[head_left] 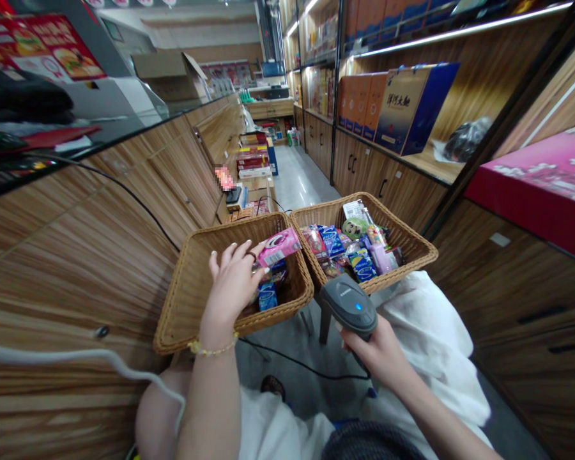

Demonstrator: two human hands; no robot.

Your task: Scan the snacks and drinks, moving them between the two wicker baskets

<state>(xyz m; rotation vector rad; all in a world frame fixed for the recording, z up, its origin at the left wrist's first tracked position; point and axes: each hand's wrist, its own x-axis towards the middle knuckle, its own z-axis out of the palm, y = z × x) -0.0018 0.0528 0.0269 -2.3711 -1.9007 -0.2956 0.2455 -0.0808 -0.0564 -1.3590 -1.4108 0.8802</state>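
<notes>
My left hand point(232, 281) is above the left wicker basket point(179, 297), palm down. Its thumb and index finger are at the near end of a pink box point(280, 247) with a barcode, seemingly pinching it, while the other fingers spread out. Under the box, several small packets, among them a blue packet point(267, 296), lie in the basket's right part. My right hand point(378, 351) grips a dark grey barcode scanner point(349, 303), its blue light on, in front of the right wicker basket point(407, 259). That basket holds many mixed snack packets point(361, 263).
A black cable point(301, 367) runs low beneath the baskets. Wooden cabinets point(124, 211) rise close on my left. Shelves on the right carry a blue gift box point(414, 108) and a pink box point(546, 185). Stacked boxes point(256, 156) stand along the aisle.
</notes>
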